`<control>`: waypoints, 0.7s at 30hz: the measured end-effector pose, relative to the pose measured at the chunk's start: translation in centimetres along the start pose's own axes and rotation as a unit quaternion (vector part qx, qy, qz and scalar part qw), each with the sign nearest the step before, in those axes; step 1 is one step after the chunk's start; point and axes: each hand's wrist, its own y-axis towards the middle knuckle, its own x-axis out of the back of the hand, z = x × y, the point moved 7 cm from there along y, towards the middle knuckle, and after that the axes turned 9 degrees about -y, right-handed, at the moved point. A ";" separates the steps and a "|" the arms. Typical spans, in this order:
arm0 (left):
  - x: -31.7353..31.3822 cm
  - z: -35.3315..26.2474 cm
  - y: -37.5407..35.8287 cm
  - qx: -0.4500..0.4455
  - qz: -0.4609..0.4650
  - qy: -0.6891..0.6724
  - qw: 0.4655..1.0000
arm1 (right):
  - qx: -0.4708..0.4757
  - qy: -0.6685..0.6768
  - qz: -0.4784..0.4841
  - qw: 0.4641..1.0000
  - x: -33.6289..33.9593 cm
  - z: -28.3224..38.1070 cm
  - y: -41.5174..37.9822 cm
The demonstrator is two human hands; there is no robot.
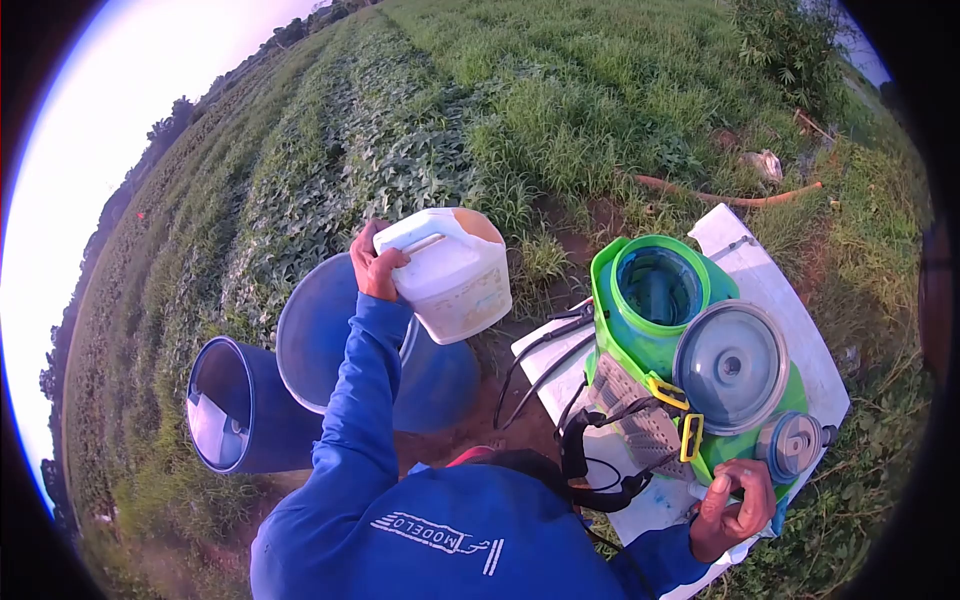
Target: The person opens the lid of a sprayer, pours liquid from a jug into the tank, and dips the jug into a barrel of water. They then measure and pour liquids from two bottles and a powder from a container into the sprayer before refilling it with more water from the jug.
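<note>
My left hand (377, 262) is closed round the handle end of a cut white plastic jug (462, 290), held up above the blue barrels. My right hand (735, 508) has curled fingers at the lower edge of the green backpack sprayer (610, 330); what it holds, if anything, I cannot make out. The sprayer rests on a white board (540, 375), its round tank mouth (660, 287) uncovered. Against the tank leans a large grey lid (731, 367), with a smaller grey cap (795, 445) below it. Black straps with yellow buckles (691, 437) lie across the sprayer.
A big blue barrel (320, 330) stands beneath the jug, with a smaller dark blue barrel (270, 400) to its left holding something white. An orange hose (735, 199) lies in the grass behind the board. Leafy crop rows (380, 150) stretch away.
</note>
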 end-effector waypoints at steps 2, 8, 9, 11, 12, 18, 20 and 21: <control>0.1 0.1 -0.2 0.019 -0.002 -0.050 0.999 | 0.005 0.013 -0.022 1.000 0.1 0.0 0.0; 1.4 -0.7 2.1 0.040 -0.012 -0.095 0.995 | 0.012 0.023 -0.042 0.999 0.0 -0.1 0.0; 0.4 -2.2 2.5 0.034 0.006 -0.081 0.996 | 0.007 0.023 -0.043 0.999 -0.1 -0.2 0.0; -2.0 -5.3 3.5 0.019 0.041 -0.052 0.998 | 0.005 0.021 -0.044 0.999 -0.2 -0.1 0.1; -2.9 -6.4 4.3 0.004 0.070 -0.042 0.997 | 0.007 0.018 -0.045 0.999 -0.1 -0.1 0.2; -9.3 -14.6 8.2 -0.066 0.216 0.005 0.974 | -0.031 -0.009 -0.033 0.999 -0.4 -0.4 -0.1; -11.8 -16.9 8.8 -0.087 0.252 0.008 0.964 | -0.029 -0.015 -0.044 0.998 -0.6 -0.4 -0.1; -13.1 -17.9 8.9 -0.096 0.269 0.013 0.958 | -0.022 -0.019 -0.051 0.998 -0.5 -0.2 0.0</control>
